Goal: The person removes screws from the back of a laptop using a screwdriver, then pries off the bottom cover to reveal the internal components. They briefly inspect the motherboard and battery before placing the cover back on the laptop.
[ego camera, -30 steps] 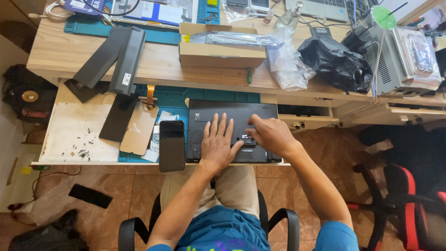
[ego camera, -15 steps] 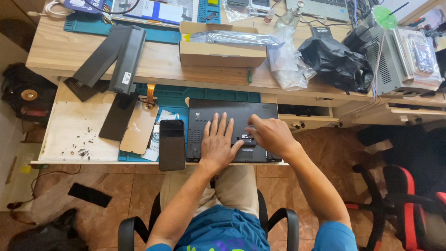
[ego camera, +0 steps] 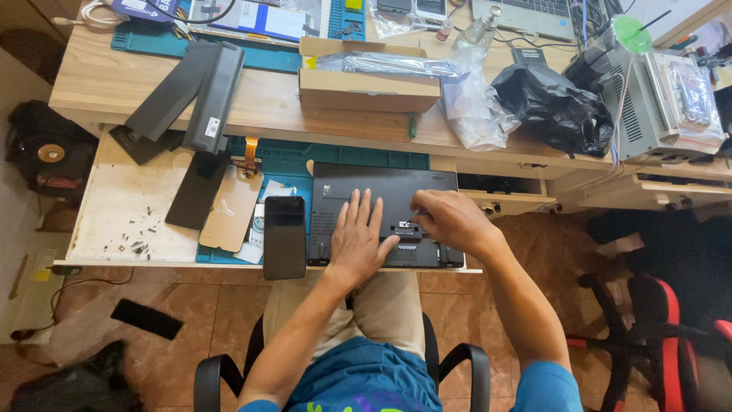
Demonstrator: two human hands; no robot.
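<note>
Black laptop [ego camera: 385, 202], matte plastic underside up, lies at frame centre on teal rubbery mat [ego camera: 290, 162], on pull-out wooden shelf [ego camera: 130, 206]. Left hand [ego camera: 357, 236] flat on laptop base, fingers spread, palm pressing down. Right hand [ego camera: 450, 220] curled, fingertips bunched at small rectangular latch area near laptop's lower edge; whether pinching anything, cannot tell. Glossy black phone [ego camera: 284, 236] just left of laptop, touching its edge. Tiny metal screws [ego camera: 133, 246] scattered lower left of shelf. Rectangular cardboard box [ego camera: 370, 85] on upper desk, crumpled black plastic bag [ego camera: 553, 107] at its right.
</note>
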